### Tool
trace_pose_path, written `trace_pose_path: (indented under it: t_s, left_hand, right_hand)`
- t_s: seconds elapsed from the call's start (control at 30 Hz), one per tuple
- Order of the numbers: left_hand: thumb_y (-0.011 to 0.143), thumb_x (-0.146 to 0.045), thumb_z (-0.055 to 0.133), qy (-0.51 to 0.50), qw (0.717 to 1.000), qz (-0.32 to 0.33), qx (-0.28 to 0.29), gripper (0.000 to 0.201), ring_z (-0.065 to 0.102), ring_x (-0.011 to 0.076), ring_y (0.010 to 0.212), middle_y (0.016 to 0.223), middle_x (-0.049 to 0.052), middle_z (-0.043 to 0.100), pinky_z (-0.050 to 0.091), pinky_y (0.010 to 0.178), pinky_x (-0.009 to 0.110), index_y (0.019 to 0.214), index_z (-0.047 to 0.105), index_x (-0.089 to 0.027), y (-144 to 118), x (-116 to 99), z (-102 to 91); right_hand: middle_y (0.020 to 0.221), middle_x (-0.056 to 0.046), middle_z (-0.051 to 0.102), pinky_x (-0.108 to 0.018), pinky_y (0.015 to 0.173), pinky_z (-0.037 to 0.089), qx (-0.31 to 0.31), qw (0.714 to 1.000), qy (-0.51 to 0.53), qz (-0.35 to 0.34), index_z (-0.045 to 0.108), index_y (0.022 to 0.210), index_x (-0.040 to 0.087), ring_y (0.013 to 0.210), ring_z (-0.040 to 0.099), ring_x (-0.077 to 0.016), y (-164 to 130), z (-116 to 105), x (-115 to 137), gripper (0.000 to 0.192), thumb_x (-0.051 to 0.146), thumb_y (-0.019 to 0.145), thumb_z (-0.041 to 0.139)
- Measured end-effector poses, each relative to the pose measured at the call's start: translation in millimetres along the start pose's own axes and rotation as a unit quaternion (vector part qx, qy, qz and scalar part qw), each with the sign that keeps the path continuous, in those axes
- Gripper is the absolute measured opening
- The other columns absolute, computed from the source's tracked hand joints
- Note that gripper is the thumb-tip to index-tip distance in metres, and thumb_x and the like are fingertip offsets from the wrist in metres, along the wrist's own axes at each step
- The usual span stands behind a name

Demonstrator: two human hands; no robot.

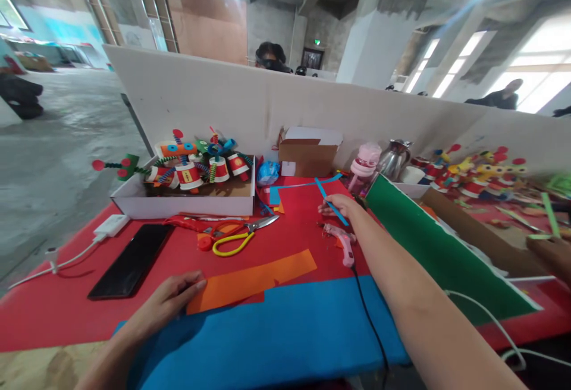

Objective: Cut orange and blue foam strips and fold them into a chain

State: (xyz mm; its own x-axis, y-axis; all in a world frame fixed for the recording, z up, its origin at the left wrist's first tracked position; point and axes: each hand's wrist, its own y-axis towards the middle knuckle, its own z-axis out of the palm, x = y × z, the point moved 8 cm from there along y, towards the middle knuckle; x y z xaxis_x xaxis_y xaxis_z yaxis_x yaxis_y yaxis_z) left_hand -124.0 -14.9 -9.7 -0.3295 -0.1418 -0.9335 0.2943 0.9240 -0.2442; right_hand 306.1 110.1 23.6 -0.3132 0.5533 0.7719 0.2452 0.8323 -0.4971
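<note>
My left hand (178, 295) pinches the left end of a wide orange paper strip (259, 276), which lies over the blue sheet (276, 336) and the red table cover. Reaching forward, my right hand (339, 205) is closed on a narrow blue paper strip (322, 191), held at a slant. Just below that hand lies a pink hot glue gun (342, 241), its black cord running toward me. Scissors with yellow handles (234, 244) rest open between my hands, beside a red-handled tool (187, 222). Another thin blue strip (294, 185) lies farther back.
At the back left, a white box (187, 207) holds several paper-cup figures. A black phone (131, 262) lies on the left. A pink bottle (363, 167), a steel jug (395, 158) and a green board (428, 247) stand on the right. Another person's hand (551, 256) shows at the right edge.
</note>
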Motion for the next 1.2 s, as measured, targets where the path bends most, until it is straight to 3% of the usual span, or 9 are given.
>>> trace_pose_path:
  t_s: [0.1, 0.2, 0.33, 0.43, 0.67, 0.8, 0.97, 1.07, 1.2]
  left_hand:
    - [0.065, -0.061, 0.063, 0.013, 1.000, -0.010, -0.004, 0.044, 0.045, 0.0121, 0.049, 0.052, -0.002, 0.044, 0.037, 0.042, 0.019, 0.060, 0.053, -0.018, 0.4, 2.0, -0.9]
    - [0.065, -0.061, 0.063, 0.027, 0.999, -0.017, -0.001, 0.045, 0.041, 0.0097, 0.045, 0.051, -0.003, 0.042, 0.036, 0.041, 0.019, 0.059, 0.053, -0.018, 0.3, 0.2, -0.4]
    - [0.064, -0.064, 0.062, 0.029, 0.999, -0.027, -0.004, 0.048, 0.039, 0.0083, 0.042, 0.050, -0.003, 0.042, 0.035, 0.040, 0.020, 0.057, 0.050, -0.018, 0.2, -4.5, 1.0]
    - [0.062, -0.066, 0.061, 0.027, 0.999, -0.036, -0.008, 0.049, 0.039, 0.0087, 0.041, 0.050, -0.003, 0.043, 0.033, 0.039, 0.020, 0.058, 0.052, -0.017, 0.3, -6.0, 1.4]
    - [0.064, -0.069, 0.058, 0.038, 0.999, -0.030, -0.008, 0.053, 0.036, 0.0073, 0.039, 0.046, -0.006, 0.038, 0.030, 0.039, 0.019, 0.059, 0.051, -0.017, 0.6, -7.0, 1.7]
    - [0.063, -0.070, 0.058, 0.033, 0.999, -0.031, -0.016, 0.053, 0.037, 0.0073, 0.038, 0.047, -0.006, 0.039, 0.029, 0.038, 0.019, 0.062, 0.053, -0.017, -0.1, -6.1, 0.9]
    - [0.062, -0.068, 0.060, 0.030, 0.999, -0.038, -0.014, 0.052, 0.036, 0.0073, 0.038, 0.047, -0.006, 0.040, 0.028, 0.038, 0.019, 0.062, 0.053, -0.017, -0.3, -4.2, 0.8]
    - [0.062, -0.066, 0.061, 0.025, 0.999, -0.038, -0.016, 0.050, 0.037, 0.0075, 0.038, 0.046, -0.006, 0.039, 0.029, 0.038, 0.019, 0.064, 0.055, -0.017, 0.4, -3.9, 0.7]
    - [0.062, -0.067, 0.061, 0.026, 0.999, -0.037, -0.016, 0.051, 0.037, 0.0072, 0.038, 0.048, -0.006, 0.041, 0.029, 0.038, 0.019, 0.066, 0.056, -0.016, 1.5, -2.8, 1.5]
  right_hand:
    - [0.068, -0.008, 0.069, -0.025, 0.063, 0.054, 0.002, 0.998, -0.014, -0.066, 0.055, 0.081, 0.015, 0.060, 0.066, -0.0136, 10.7, 6.7, 18.1, 0.029, 0.021, 0.095, 0.031]
    - [0.066, -0.006, 0.068, -0.021, 0.064, 0.052, 0.024, 0.992, -0.066, -0.101, 0.057, 0.077, 0.016, 0.059, 0.065, -0.0114, 14.5, 3.6, 27.0, 0.027, 0.022, 0.094, 0.038]
    - [0.054, -0.005, 0.065, -0.026, 0.058, 0.052, 0.109, 0.976, -0.182, -0.055, 0.058, 0.059, 0.014, 0.048, 0.061, -0.0141, 12.0, -3.6, 10.6, 0.020, 0.016, 0.078, 0.064]
    - [0.051, -0.006, 0.065, -0.029, 0.056, 0.052, 0.146, 0.961, -0.234, -0.039, 0.059, 0.054, 0.014, 0.047, 0.062, -0.0168, 9.0, -5.4, -2.2, 0.020, 0.016, 0.071, 0.069]
    - [0.088, -0.006, 0.073, -0.025, 0.075, 0.051, 0.076, 0.960, -0.193, -0.190, 0.064, 0.080, 0.017, 0.082, 0.066, -0.0154, 13.2, 9.6, 20.8, 0.019, 0.027, 0.086, 0.049]
    - [0.096, -0.009, 0.072, -0.026, 0.075, 0.050, 0.072, 0.952, -0.180, -0.238, 0.063, 0.080, 0.016, 0.083, 0.065, -0.0163, -1.7, 17.7, 37.7, 0.022, 0.027, 0.087, 0.045]
    - [0.090, -0.010, 0.074, -0.026, 0.075, 0.049, 0.278, 0.885, -0.281, -0.245, 0.064, 0.075, 0.015, 0.081, 0.067, -0.0177, -42.9, 75.5, 47.0, 0.018, 0.023, 0.081, 0.049]
    - [0.084, -0.007, 0.074, -0.024, 0.069, 0.046, 0.244, 0.820, -0.451, -0.255, 0.067, 0.069, 0.016, 0.079, 0.066, -0.0185, -45.3, 98.7, 51.2, 0.015, 0.017, 0.075, 0.052]
    - [0.085, -0.008, 0.072, -0.025, 0.069, 0.042, 0.154, 0.813, -0.487, -0.281, 0.066, 0.069, 0.015, 0.081, 0.063, -0.0207, -35.6, 101.3, 67.5, 0.014, 0.012, 0.072, 0.053]
